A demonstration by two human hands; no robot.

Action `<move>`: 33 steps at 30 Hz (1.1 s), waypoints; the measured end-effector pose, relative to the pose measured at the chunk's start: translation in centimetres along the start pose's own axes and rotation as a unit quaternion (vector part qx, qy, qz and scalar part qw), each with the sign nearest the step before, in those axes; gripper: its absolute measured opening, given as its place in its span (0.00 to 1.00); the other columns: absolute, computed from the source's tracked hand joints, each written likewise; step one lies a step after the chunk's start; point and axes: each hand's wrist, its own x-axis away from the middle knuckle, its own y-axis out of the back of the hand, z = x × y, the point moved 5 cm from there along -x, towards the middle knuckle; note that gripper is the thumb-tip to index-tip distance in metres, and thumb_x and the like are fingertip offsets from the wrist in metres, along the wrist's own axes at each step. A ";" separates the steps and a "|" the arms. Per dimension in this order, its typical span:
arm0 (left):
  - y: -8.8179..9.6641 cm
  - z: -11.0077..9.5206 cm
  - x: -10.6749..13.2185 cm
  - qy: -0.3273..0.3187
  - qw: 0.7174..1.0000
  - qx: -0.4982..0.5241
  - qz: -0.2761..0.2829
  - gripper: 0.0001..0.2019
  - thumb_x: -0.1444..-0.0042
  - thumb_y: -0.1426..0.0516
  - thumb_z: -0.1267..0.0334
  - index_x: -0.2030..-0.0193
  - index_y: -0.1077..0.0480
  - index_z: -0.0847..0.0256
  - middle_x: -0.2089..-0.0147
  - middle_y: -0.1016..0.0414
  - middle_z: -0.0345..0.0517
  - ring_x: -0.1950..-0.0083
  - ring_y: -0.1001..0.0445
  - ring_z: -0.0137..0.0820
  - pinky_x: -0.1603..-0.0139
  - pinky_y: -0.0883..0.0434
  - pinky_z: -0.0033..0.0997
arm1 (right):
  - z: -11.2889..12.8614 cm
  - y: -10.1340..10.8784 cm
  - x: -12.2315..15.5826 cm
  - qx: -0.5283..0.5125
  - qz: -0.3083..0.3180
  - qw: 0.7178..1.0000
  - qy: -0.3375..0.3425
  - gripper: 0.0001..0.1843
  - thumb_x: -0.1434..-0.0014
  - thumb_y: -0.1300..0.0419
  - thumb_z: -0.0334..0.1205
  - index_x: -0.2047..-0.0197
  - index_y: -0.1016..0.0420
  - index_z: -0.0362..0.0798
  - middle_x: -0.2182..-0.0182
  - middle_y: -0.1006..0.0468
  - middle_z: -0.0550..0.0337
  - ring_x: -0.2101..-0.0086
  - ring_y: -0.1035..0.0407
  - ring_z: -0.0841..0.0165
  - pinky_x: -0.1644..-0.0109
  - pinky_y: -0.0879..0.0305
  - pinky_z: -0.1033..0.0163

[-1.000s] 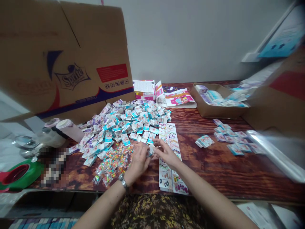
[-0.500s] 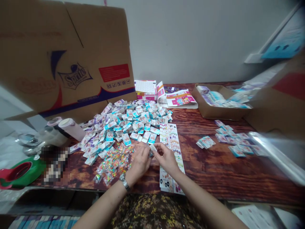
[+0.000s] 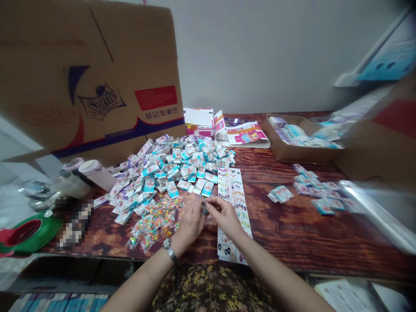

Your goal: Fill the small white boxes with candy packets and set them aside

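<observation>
Small packet (image 3: 203, 208) is pinched between my hands, and my fingers hide most of it. I can see only a pale sliver, so its print and shape are hard to make out. My left hand (image 3: 191, 223), with a metal watch (image 3: 169, 250) on the wrist, is curled nearly shut against one side. My right hand (image 3: 225, 218) is half closed, its fingertips (image 3: 210, 200) meeting the other side.

Just left of them, crinkly clear bags (image 3: 156, 221) of bright beads lie heaped on the dark wooden table (image 3: 286, 234). To the right, a glossy printed strip (image 3: 234, 203) lies flat, partly behind my right wrist. Beyond, a heap of small cartons (image 3: 169, 173) in white, teal and purple spreads towards a Sprite box (image 3: 97, 86), cut off by the top of the view. Farther left are a plastic bottle (image 3: 95, 174), a green tape roll (image 3: 27, 232) and a pixelated blur (image 3: 74, 225). Farther right, a cardboard tray (image 3: 276, 151) sits behind loose cartons (image 3: 312, 190).
</observation>
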 end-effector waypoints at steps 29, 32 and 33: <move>-2.5 -0.4 0.6 0.043 0.996 -0.074 0.029 0.31 0.38 0.57 0.69 0.32 0.71 0.69 0.43 0.40 0.67 0.43 0.39 0.46 0.48 0.35 0.48 | -0.6 -1.2 4.0 0.160 -0.093 0.975 0.125 0.20 0.39 0.48 0.36 0.43 0.36 0.49 0.49 0.28 0.53 0.51 0.32 0.63 0.46 0.36 0.57; -2.4 -1.1 -0.1 0.023 0.997 -0.002 0.073 0.32 0.38 0.56 0.68 0.32 0.71 0.67 0.42 0.40 0.65 0.41 0.40 0.44 0.45 0.36 0.48 | -1.9 0.1 3.1 0.107 -0.078 0.987 0.090 0.19 0.40 0.46 0.38 0.45 0.34 0.49 0.51 0.27 0.53 0.52 0.31 0.64 0.48 0.33 0.58; -2.2 -1.4 -0.4 0.008 0.995 0.027 0.093 0.33 0.38 0.54 0.66 0.32 0.70 0.65 0.41 0.41 0.63 0.39 0.41 0.43 0.43 0.37 0.47 | -2.4 1.4 2.6 0.090 -0.076 0.990 0.076 0.18 0.40 0.46 0.39 0.47 0.32 0.49 0.52 0.26 0.53 0.54 0.30 0.64 0.49 0.32 0.57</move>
